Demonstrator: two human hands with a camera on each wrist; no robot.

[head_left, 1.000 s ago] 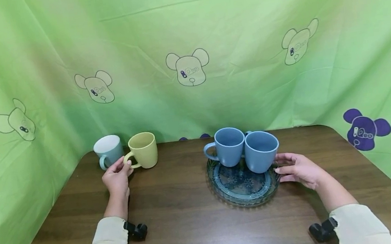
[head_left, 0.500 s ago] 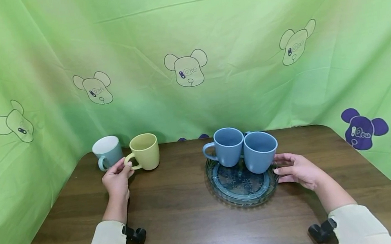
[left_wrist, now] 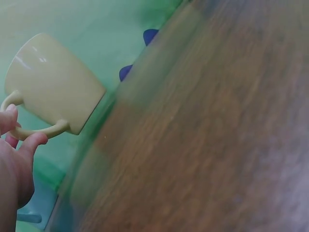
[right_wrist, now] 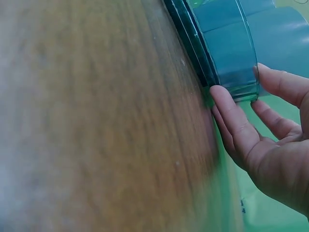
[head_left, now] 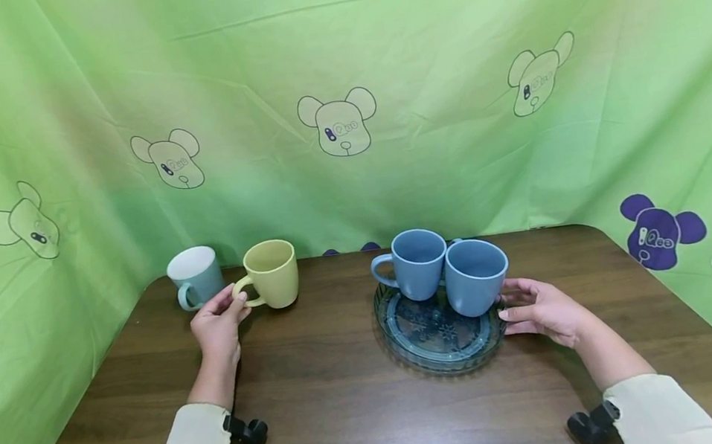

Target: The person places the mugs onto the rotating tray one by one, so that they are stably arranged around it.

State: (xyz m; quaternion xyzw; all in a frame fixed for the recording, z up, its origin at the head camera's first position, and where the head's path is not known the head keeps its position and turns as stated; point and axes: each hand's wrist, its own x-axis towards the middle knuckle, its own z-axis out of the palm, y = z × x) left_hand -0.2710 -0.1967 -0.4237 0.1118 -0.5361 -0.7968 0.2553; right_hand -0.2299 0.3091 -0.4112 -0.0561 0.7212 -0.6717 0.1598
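Observation:
My left hand point(head_left: 216, 330) pinches the handle of a yellow mug point(head_left: 272, 274) at the back left; the mug stays upright, its base close over the tabletop. In the left wrist view, thumb and fingers close round the handle of that yellow mug point(left_wrist: 53, 82). Just left of it stands a teal mug point(head_left: 205, 281) with a white inside. On the right, two blue mugs point(head_left: 418, 262) stand side by side on a round see-through tray point(head_left: 436, 343) patterned with snowflakes. My right hand point(head_left: 543, 311) holds the tray's right side, fingertips and thumb on its rim wall point(right_wrist: 231, 63).
The brown wooden table point(head_left: 328, 421) ends at the back against a green curtain point(head_left: 333, 45) with printed bear heads. A black wrist mount point(head_left: 246, 433) sits on the left sleeve, another on the right sleeve point(head_left: 664, 410).
The left hand and the yellow mug have moved a little to the right, away from the teal mug. The right hand keeps its hold on the tray, and the blue mugs stay there.

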